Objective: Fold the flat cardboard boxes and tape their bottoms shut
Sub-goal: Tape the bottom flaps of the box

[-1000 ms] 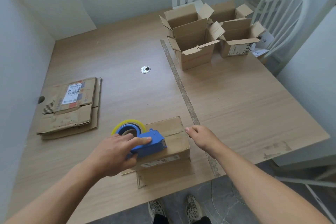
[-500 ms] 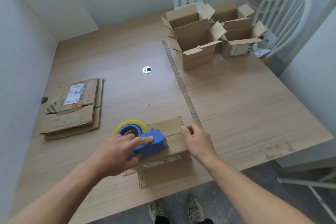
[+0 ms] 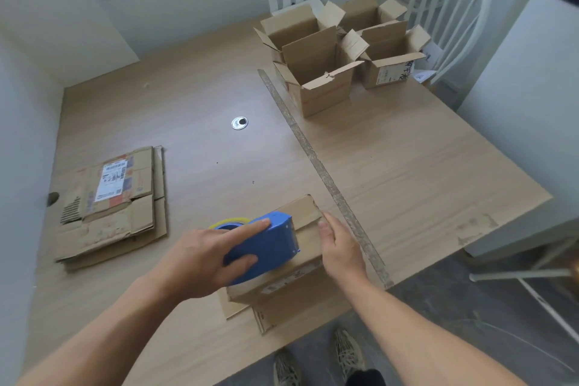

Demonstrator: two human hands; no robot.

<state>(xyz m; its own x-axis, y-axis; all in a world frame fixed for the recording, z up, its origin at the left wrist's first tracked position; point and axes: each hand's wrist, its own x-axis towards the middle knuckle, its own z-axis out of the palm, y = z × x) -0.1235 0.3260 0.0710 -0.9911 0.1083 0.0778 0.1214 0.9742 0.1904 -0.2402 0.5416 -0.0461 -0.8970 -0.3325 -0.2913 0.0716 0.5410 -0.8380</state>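
Table [image 3: 407, 182] bears four open boxes [image 3: 324, 94], one overturned box [image 3: 305, 210], one dispenser [image 3: 266, 247]

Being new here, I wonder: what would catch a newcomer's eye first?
The blue tape dispenser, gripped by the left hand, sits on a cardboard box at the near edge of the table, while the right hand holds the box's right side. At the far right cluster open boxes; at the left lies flat cardboard.

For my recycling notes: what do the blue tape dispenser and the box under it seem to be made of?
Tape dispenser: probably moulded plastic, going by its smooth, matte blue shell. Box: brown cardboard, dull, with creased flaps; likely corrugated.
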